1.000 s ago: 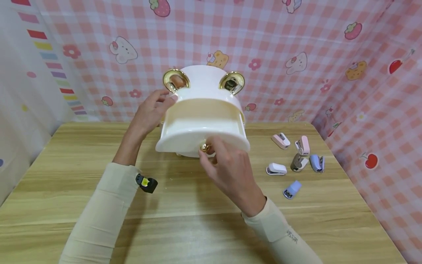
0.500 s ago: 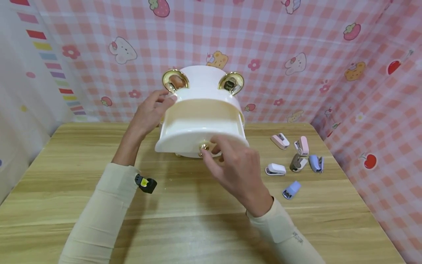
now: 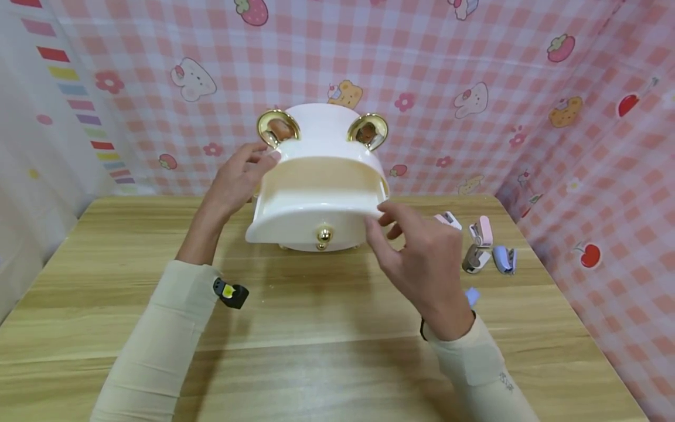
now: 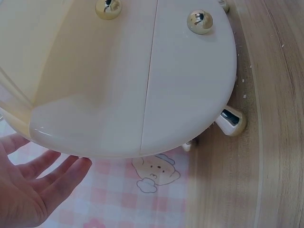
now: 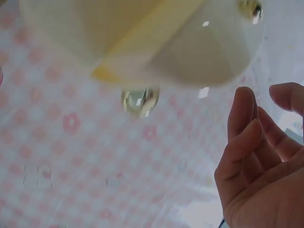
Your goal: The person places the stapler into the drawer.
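A white rounded drawer box [image 3: 324, 126] with gold ear shapes stands at the back of the table. Its upper drawer [image 3: 285, 225] is pulled out, and its inside looks bare. On the drawer front is a gold knob [image 3: 324, 235]. My left hand [image 3: 234, 181] rests against the box's left side, thumb near the left ear; in the left wrist view its spread fingers [image 4: 71, 173] lie along the side. My right hand [image 3: 422, 258] is off the knob, at the drawer's right corner, fingers loosely bent with nothing between them.
On the right lie several mini staplers: a pink one [image 3: 485, 230], a brown one [image 3: 476, 258], a blue one [image 3: 504, 259], and a pink-and-white one [image 3: 448, 220] and a light-blue one [image 3: 472, 296] partly behind my right hand. A checked cloth [image 3: 422, 76] hangs behind the table.
My right hand has let go of the gold knob and moved right, now covering the white stapler. The drawer stays pulled out, and my left hand keeps its place on the box.
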### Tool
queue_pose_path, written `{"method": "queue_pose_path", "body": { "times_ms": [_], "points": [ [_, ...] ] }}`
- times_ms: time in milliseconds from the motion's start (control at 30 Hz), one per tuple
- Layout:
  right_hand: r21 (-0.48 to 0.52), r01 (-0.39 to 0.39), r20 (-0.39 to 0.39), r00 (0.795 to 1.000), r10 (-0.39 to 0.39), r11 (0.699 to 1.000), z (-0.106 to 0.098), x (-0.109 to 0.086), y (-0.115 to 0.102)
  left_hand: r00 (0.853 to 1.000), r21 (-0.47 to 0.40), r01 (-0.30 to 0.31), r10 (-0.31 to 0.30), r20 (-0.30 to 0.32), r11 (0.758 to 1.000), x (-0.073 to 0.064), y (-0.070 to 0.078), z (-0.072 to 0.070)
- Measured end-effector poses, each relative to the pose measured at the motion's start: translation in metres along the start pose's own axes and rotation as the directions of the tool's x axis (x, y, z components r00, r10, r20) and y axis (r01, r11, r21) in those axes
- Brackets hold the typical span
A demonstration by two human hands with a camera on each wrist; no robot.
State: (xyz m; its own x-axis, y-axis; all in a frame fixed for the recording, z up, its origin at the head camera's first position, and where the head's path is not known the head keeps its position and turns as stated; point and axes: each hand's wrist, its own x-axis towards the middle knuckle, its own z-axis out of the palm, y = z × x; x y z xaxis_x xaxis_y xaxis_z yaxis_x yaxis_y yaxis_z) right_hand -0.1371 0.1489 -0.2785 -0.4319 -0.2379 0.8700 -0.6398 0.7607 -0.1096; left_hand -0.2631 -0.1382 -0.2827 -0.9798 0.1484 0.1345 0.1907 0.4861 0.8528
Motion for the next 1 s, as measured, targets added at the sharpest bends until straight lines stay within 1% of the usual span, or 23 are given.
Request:
{"method": "queue_pose_path", "body": {
  "times_ms": [67, 167, 300, 400, 533, 600, 667, 767, 867, 967, 1000],
  "points": [
    [-0.031, -0.028, -0.017, 0.999, 0.027, 0.999, -0.010, 0.003, 0.009, 1.000, -0.002, 0.001, -0.001, 0.003, 1.000, 0.000, 0.001, 0.000],
    [-0.088, -0.097, -0.029, 0.995, 0.094, 0.991, -0.024, 0.008, 0.027, 1.000, -0.010, 0.004, -0.004, 0.008, 1.000, 0.000, 0.001, 0.000],
    [-0.191, -0.193, -0.041, 0.981, 0.189, 0.962, -0.035, 0.008, 0.052, 1.000, -0.003, 0.012, -0.012, 0.008, 1.000, -0.001, 0.000, -0.003],
    [-0.239, -0.246, -0.040, 0.969, 0.244, 0.939, -0.036, 0.006, 0.067, 1.000, 0.002, 0.016, -0.016, 0.002, 1.000, -0.004, -0.001, -0.005],
    [-0.294, -0.280, -0.008, 0.957, 0.291, 0.914, -0.035, 0.003, 0.087, 1.000, -0.011, 0.013, -0.013, 0.000, 1.000, -0.006, 0.001, -0.006],
    [-0.303, -0.282, 0.006, 0.955, 0.298, 0.910, -0.033, 0.000, 0.098, 1.000, -0.014, 0.012, -0.012, -0.001, 1.000, -0.006, 0.002, -0.005],
    [-0.293, -0.280, 0.019, 0.954, 0.299, 0.914, -0.029, -0.003, 0.108, 1.000, -0.011, 0.011, -0.011, -0.004, 1.000, -0.006, 0.002, -0.005],
    [-0.275, -0.298, 0.042, 0.946, 0.321, 0.914, -0.021, -0.009, 0.124, 1.000, -0.011, 0.013, -0.013, -0.006, 1.000, -0.006, 0.001, -0.004],
    [-0.288, -0.338, 0.078, 0.924, 0.374, 0.896, -0.014, -0.014, 0.138, 1.000, -0.011, 0.012, -0.012, -0.006, 1.000, -0.006, 0.001, -0.004],
    [-0.314, -0.379, 0.127, 0.892, 0.434, 0.871, -0.007, -0.019, 0.151, 1.000, -0.010, 0.012, -0.012, -0.008, 1.000, -0.007, 0.002, -0.003],
    [-0.323, -0.396, 0.144, 0.877, 0.458, 0.860, -0.005, -0.020, 0.155, 1.000, -0.010, 0.011, -0.011, -0.007, 1.000, -0.007, 0.002, -0.003]
  ]
}}
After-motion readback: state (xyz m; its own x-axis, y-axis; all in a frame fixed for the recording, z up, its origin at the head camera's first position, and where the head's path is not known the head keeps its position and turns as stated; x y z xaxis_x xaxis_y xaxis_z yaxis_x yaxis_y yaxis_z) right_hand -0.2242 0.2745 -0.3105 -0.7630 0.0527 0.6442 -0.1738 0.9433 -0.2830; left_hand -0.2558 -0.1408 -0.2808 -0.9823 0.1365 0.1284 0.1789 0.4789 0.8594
